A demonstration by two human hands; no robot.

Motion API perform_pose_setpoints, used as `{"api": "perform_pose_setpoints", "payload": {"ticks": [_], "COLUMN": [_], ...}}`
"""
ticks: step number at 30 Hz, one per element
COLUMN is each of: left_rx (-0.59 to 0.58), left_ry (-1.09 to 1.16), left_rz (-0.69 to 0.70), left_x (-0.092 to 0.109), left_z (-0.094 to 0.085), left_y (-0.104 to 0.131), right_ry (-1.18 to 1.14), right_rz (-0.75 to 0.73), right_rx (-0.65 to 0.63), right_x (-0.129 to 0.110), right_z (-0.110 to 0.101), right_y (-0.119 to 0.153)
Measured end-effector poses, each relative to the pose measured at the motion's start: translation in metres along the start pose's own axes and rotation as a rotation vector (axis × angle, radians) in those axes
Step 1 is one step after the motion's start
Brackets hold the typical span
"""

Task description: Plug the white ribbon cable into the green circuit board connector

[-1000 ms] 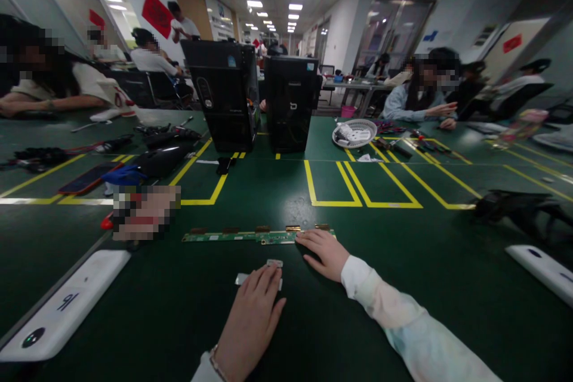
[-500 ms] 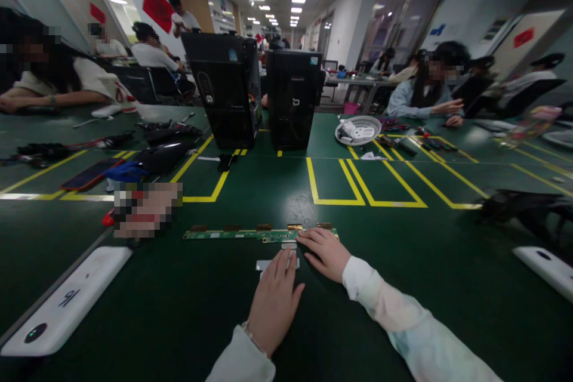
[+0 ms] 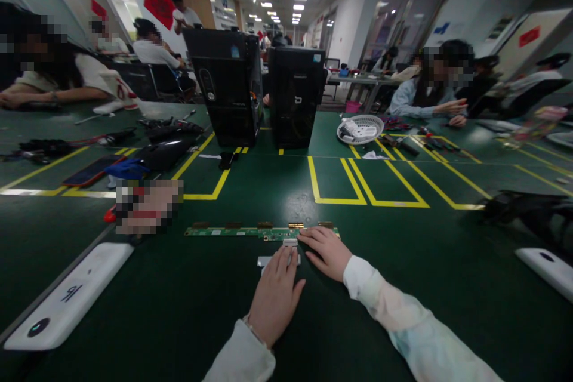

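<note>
A long, narrow green circuit board [image 3: 233, 231] with copper-coloured tabs along its far edge lies flat on the table. My right hand [image 3: 327, 253] rests on the board's right part, fingers stretched out and palm down. Nearer to me, my left hand [image 3: 276, 295] lies over a pale flat ribbon cable [image 3: 266, 261], its fingertips pressing on it near the board's middle. The cable's white end [image 3: 290, 242] meets the board's near edge; whether it sits in the connector cannot be made out. Most of the cable is hidden under my left fingers.
Two black computer towers [image 3: 293, 101] stand at the back of the green table [image 3: 201, 286]. A white basket [image 3: 360, 129] of small parts is right of them. White devices [image 3: 67, 298] lie at both sides. Cables and tools lie back left; people sit around.
My left hand has slid slightly forward, bringing the cable's white end up to the board's near edge. My right hand stays on the board. The camera view has shifted a little.
</note>
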State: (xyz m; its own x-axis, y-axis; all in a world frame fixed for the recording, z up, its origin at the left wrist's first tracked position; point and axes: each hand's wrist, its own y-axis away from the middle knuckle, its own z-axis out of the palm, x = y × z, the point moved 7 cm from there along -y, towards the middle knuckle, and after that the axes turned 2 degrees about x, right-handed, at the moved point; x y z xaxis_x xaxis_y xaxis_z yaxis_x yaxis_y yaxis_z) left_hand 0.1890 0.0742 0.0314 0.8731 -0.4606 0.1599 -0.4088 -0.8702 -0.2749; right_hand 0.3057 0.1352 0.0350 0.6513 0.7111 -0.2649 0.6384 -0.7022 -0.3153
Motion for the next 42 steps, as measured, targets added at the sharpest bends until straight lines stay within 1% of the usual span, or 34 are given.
{"api": "perform_pose_setpoints", "payload": {"ticks": [7,11,16,27,33,38,40,42], "left_rx": [0.004,-0.030,-0.088,-0.115,-0.068,-0.005,0.026,0.050], "left_ry": [-0.042,-0.049,-0.021,0.054,0.075,0.074,0.081,0.096], "left_rz": [-0.021,-0.026,-0.007,-0.022,-0.003,0.052,0.064,0.057], "left_x": [0.002,0.002,0.001,-0.001,-0.006,-0.008,-0.014,-0.026], "left_z": [-0.002,0.001,0.001,-0.003,-0.006,-0.010,-0.014,-0.019], "left_y": [-0.002,-0.004,-0.006,-0.007,-0.008,-0.003,0.001,0.006], "right_ry": [-0.011,-0.016,-0.025,-0.062,-0.043,-0.034,-0.031,-0.029], "right_rz": [0.002,0.001,-0.005,-0.014,-0.008,0.001,0.003,0.006], "right_rx": [0.009,0.006,0.005,0.023,0.017,-0.001,-0.012,-0.019], "right_x": [0.000,-0.002,-0.002,-0.002,-0.002,-0.001,-0.001,-0.001], "right_z": [0.000,0.001,0.003,0.002,0.002,0.002,0.003,0.002], "right_y": [0.000,0.002,0.004,0.004,0.002,0.001,0.002,0.002]}}
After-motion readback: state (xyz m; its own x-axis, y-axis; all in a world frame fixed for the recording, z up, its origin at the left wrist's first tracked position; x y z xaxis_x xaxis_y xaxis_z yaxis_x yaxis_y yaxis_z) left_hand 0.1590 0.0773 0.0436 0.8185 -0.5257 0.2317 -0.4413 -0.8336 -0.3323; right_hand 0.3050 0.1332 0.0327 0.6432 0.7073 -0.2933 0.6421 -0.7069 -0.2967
